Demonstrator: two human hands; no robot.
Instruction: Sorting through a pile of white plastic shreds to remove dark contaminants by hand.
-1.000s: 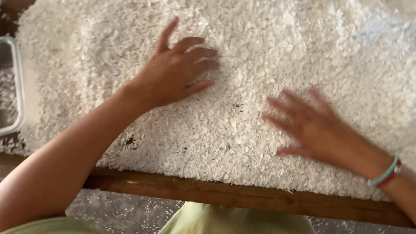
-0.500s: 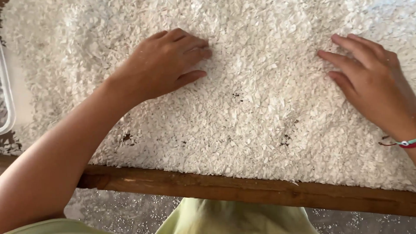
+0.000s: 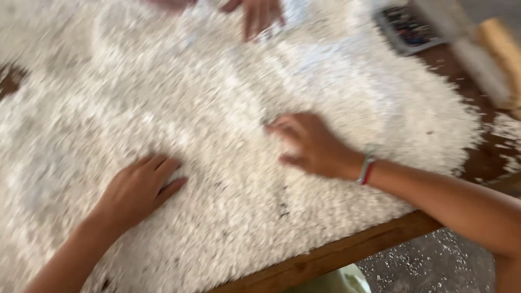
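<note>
A thick layer of white rice grains (image 3: 228,108) covers most of the wooden desk (image 3: 347,250). The left hand (image 3: 138,190) lies flat on the grains near the front edge, fingers together, holding nothing. The right hand (image 3: 306,142), with a coloured bracelet (image 3: 367,169) at the wrist, rests palm down further in, fingers spread loosely and blurred. Another person's hand (image 3: 260,15) touches the grains at the far side. A grey tray (image 3: 410,27), perhaps a calculator, sits at the far right corner.

Three hands are seen on one spread of white rice (image 3: 217,125): the left hand (image 3: 138,190), the right hand (image 3: 309,144), and one co-worker's hand (image 3: 260,13).
</note>
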